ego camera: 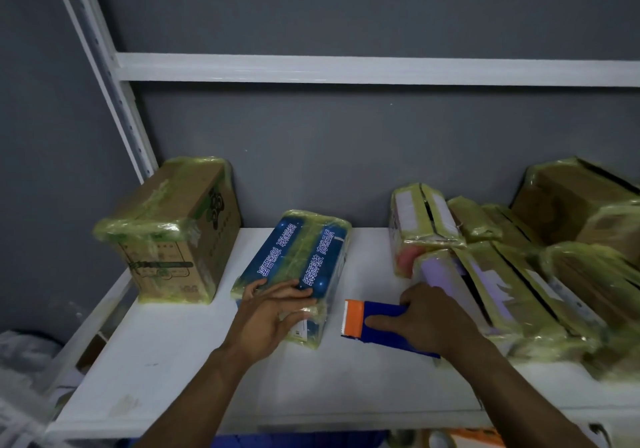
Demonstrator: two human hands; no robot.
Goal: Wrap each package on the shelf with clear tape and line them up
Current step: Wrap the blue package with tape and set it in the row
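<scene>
A blue package (301, 253) with white lettering, wrapped in clear yellowish tape, lies on the white shelf (180, 361). My left hand (273, 312) grips its near end, fingers on top and thumb against the front face. My right hand (422, 319) holds a blue and orange tape dispenser (367, 319) just right of the package, orange blade end pointing left. A tape-wrapped brown carton (173, 229) stands at the left.
Several taped packages are piled at the right, among them a purple one (450, 274) touching my right hand and a brown box (568, 198) at the back. A white upright (104, 77) and crossbar (346, 68) frame the grey wall.
</scene>
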